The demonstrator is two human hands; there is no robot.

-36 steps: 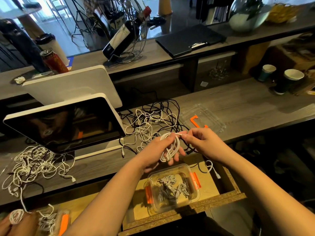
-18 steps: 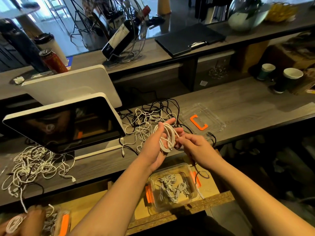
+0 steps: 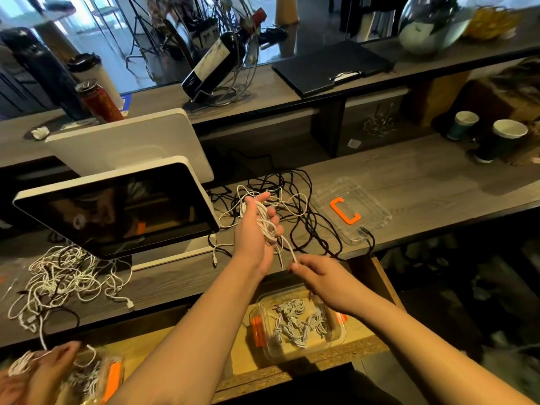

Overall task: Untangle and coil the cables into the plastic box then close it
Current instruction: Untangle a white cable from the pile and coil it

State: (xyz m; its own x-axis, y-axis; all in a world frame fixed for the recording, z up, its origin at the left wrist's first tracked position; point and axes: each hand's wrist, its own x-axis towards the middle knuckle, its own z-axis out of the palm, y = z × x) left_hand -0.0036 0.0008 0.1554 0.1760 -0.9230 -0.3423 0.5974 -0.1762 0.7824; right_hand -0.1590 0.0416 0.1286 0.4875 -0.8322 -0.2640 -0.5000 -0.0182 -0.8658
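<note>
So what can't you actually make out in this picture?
- Plastic box, head view: its right part is hidden under the right hand.
- White cable, head view: its wraps behind the left hand are out of sight.
- Another person's hand, head view: cut off by the bottom-left corner.
- Wine bottle label, head view: too small to read.

counter [image 3: 409, 176]: grey wood, matt, visible grain
plastic box [image 3: 336, 340]: clear glossy plastic with orange plastic clips, below the counter's near edge
lid [image 3: 377, 206]: clear glossy plastic, orange clip, lying on the counter
white cable [image 3: 264, 222]: smooth, slightly shiny plastic sheath
black cables [image 3: 309, 226]: matt sheath, on the counter beside the lid
screen [image 3: 117, 211]: glossy dark glass in a smooth white frame, on the counter
lower shelf [image 3: 344, 353]: raw chipboard, rough edge, under the counter
cups [image 3: 508, 135]: matt paper, at the counter's far right
</note>
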